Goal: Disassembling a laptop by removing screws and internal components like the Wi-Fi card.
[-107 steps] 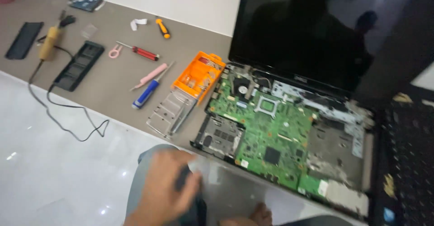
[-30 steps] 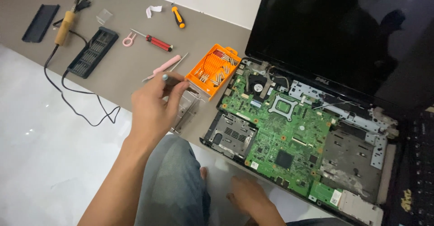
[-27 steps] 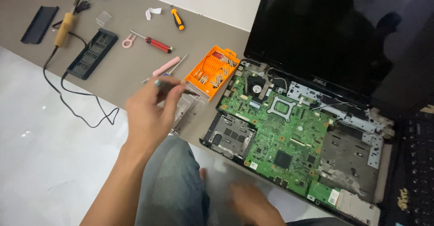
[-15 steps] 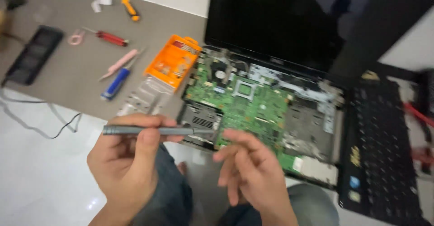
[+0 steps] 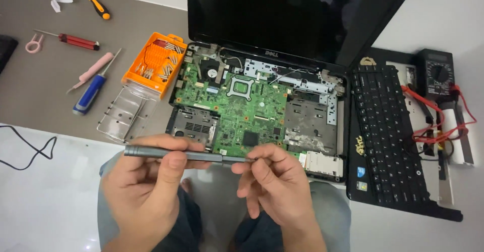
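One grey driver [image 5: 174,154] lies level across both hands, just above the person's knees and in front of the open laptop [image 5: 262,105]. The left hand [image 5: 146,181] wraps its thick handle end, thumb on top and fingers curled under, clamped on it. The right hand [image 5: 275,181] pinches the thin tip end between thumb and forefinger, its other fingers folded loosely below; the tip itself is hidden in that pinch. Just beyond the driver sits one green board [image 5: 237,110], bare inside the laptop base, with one dark screen [image 5: 282,15] standing up behind it. To the right of the base lies one black keyboard [image 5: 388,131], pulled loose and resting flat, and past it one black meter [image 5: 436,75] with red leads [image 5: 433,126] tangled over a pale strip. To the left of the laptop, touching its corner, is one orange bit case [image 5: 154,63] with its clear lid [image 5: 126,113] folded down toward the person. Further left on the grey mat [image 5: 30,105] I count four more hand tools: a blue screwdriver [image 5: 89,94], a pink tool [image 5: 93,70] beside it, a red screwdriver [image 5: 75,41] and a small orange-handled one [image 5: 98,6]. A pink ring [image 5: 34,43] and a white scrap [image 5: 61,1] lie near those. One black cable [image 5: 30,148] loops over the white floor at the left edge.
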